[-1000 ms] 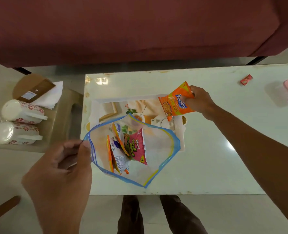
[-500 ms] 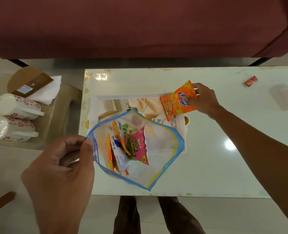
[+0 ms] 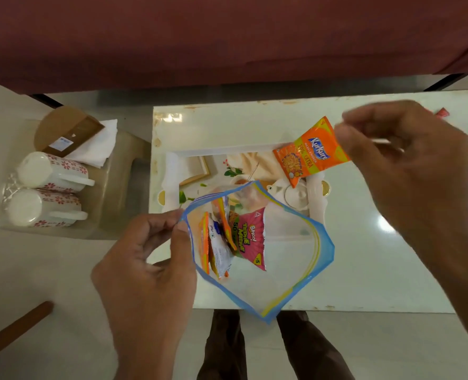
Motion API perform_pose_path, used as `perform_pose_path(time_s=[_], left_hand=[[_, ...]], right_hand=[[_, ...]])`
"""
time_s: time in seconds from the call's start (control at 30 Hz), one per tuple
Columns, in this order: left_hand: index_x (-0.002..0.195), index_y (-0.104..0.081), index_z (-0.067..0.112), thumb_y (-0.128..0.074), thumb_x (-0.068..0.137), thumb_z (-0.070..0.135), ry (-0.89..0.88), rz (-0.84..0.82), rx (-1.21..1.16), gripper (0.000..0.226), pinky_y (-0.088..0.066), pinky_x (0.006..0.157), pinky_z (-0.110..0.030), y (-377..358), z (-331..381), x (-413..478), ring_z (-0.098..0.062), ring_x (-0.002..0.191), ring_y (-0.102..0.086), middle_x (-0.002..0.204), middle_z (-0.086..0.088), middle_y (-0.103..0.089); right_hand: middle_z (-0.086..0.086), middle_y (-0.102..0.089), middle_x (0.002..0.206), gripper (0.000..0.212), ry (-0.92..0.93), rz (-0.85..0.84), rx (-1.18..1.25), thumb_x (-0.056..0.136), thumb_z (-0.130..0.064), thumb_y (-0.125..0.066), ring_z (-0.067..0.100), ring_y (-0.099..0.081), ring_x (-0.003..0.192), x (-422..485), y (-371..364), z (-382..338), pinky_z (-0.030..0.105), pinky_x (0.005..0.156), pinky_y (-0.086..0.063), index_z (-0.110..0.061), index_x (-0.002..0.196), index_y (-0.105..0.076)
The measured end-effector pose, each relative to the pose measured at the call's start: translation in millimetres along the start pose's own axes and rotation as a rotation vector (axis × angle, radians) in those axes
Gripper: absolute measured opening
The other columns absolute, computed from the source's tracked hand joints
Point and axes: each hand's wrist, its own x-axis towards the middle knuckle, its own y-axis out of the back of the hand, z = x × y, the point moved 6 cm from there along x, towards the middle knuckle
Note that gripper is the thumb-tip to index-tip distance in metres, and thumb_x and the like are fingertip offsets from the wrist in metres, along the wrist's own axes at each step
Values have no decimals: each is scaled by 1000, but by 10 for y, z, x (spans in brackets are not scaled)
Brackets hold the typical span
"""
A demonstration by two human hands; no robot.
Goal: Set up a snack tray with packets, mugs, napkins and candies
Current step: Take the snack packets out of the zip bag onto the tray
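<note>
**Orange packet lifted off the tray**

My right hand (image 3: pixel 408 171) has come up and toward me since half a second ago; it was low by the tray's far corner, now it's raised and blurred, thumb and fingers pinching the orange packet (image 3: pixel 308 153) by its upper edge, so it hangs tilted above the tray's (image 3: pixel 172 171) right end. My left hand (image 3: pixel 145 259) has shifted in closer to the middle, still pinching the rim of the zip bag (image 3: pixel 290 259) and keeping its mouth gaping open just below the orange packet.

Under both hands is a glossy white table (image 3: pixel 364 256) with chipped edges; the printed tray lies on it beyond the bag. Past the table, a dark red sofa (image 3: pixel 227 37). Left of my left hand, a low stool (image 3: pixel 112 193) carries two flowered mugs (image 3: pixel 52 171) on their sides and napkins (image 3: pixel 95 144) under a brown holder. A red candy (image 3: pixel 442 113) peeks out beyond my right hand.

Inside the bag: a pink packet (image 3: pixel 250 239) and a few orange and white ones standing on edge.
</note>
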Motion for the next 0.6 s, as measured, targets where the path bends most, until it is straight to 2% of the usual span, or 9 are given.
perform_pose_path(time_s=[0.1,0.17,0.2,0.27,0.3,0.4,0.47,0.53,0.6], left_hand=[[79,-63,27,-69,90,12,64,-11,-14,19,-50,58,-3,-27,-21,58,3,92,-73,92,22,-75],[79,-58,28,-64,94,12,112,-31,-38,23,-52,55,-8,-66,-46,76,4,87,-72,79,22,-74],[81,-57,27,-61,96,13,133,-49,-55,22,-55,53,-14,-85,-57,85,3,81,-72,75,21,-74],[85,-55,24,-57,100,16,150,-92,-71,17,-59,53,-30,-103,-67,90,-3,70,-72,76,21,-74],[87,-54,23,-55,101,19,145,-116,-78,14,-59,53,-36,-106,-72,79,-5,68,-72,77,21,-74],[97,-48,33,-51,102,23,110,-179,-118,12,-56,46,-27,-106,-61,53,-6,69,-75,79,23,-76],[101,-40,40,-49,103,18,100,-201,-156,23,-58,49,-30,-73,-72,56,-9,72,-76,80,19,-77],[100,-38,36,-46,104,12,88,-246,-192,26,-62,60,-47,-52,-106,77,-19,79,-77,82,4,-77],[94,-48,28,-44,105,9,20,-311,-113,22,-61,62,-55,-44,-128,99,-24,81,-73,83,0,-72]], right_hand=[[-17,-75,81,7,-50,-302,175,87,-40,-68,3,-73,72,-566,-135,-660,11,68,-53,-35,86,-72],[-19,-74,77,11,-222,-482,133,85,-41,-67,-3,-71,70,-843,-439,-653,8,65,-52,-32,87,-74],[-16,-74,79,14,-293,-540,28,86,-40,-66,-1,-71,74,-917,-606,-586,12,67,-55,-29,91,-74],[-3,-73,88,20,-346,-617,-211,92,-35,-60,12,-69,83,-930,-927,-378,31,75,-57,-18,99,-68],[4,-71,94,23,-349,-658,-311,94,-33,-56,20,-67,88,-904,-1100,-265,33,77,-54,-14,103,-64],[11,-63,109,29,-393,-702,-473,95,-33,-53,29,-60,101,-762,-1543,-31,27,73,-38,-12,116,-55],[10,-64,104,23,-409,-682,-452,92,-28,-56,28,-62,96,-648,-1786,44,26,70,-37,-12,107,-59],[4,-60,89,7,-402,-698,-489,90,-19,-53,23,-62,88,-557,-1982,106,25,66,-37,-15,89,-58],[2,-53,81,16,-363,-741,-558,89,-13,-47,22,-60,84,-504,-2133,155,27,60,-35,-15,74,-50]])
